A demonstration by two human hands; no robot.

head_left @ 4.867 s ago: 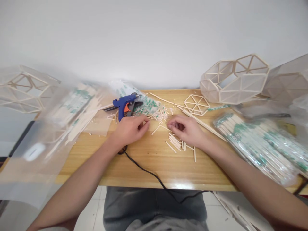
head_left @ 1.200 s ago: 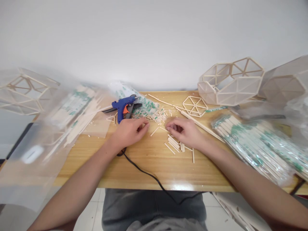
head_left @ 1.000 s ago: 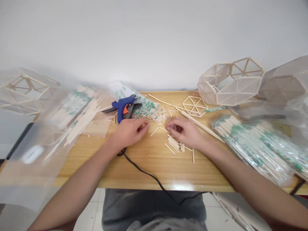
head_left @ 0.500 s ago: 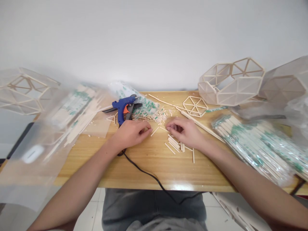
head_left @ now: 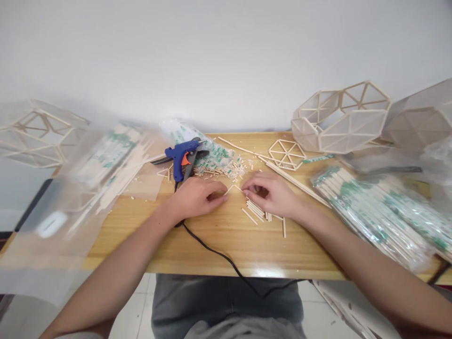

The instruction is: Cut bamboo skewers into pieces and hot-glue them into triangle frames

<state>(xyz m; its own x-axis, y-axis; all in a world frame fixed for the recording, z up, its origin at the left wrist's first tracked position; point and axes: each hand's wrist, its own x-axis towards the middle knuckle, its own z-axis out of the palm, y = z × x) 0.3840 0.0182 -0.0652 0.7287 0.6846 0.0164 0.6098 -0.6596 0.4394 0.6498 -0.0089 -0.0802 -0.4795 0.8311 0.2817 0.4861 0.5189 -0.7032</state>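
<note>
- Person at a wooden table (head_left: 219,240), both bare hands over the middle, knuckles up, facing each other with a small gap between.
- In that gap: two short sticks meeting in a shallow inverted V, tip pointing away from the person. That's the left stick (head_left: 230,189) and the right stick (head_left: 238,188). Can't tell from here if they're joined at the tip.
- Left hand (head_left: 196,197): thumb and index curled toward each other at the left stick's outer end. Can't tell if it's actually pinched.
- Right hand (head_left: 271,194): thumb and index close together at the right stick's outer end, which runs in at the fingertips. Grip itself can't be told.
- Just nearer the person than the right hand: a cluster of cut sticks (head_left: 254,210), roughly parallel, plus a few strays.
- Blue glue gun (head_left: 181,155) on its side just past the left hand, orange trigger; black cable (head_left: 212,254) runs from it over the table's front edge.
- Beyond the hands: scrap bits (head_left: 238,170) spilled beside a green-printed bag (head_left: 217,154).
- Flat spoked hexagon frame (head_left: 288,155) past the right hand, long sticks (head_left: 298,183) just beside it.
- Far right: a panelled stick structure (head_left: 339,136), with plastic-wrapped stick packs (head_left: 370,214) nearer the person.
- Far left: another structure (head_left: 37,150), and a translucent sheet (head_left: 31,254) hanging past the table edge.
</note>
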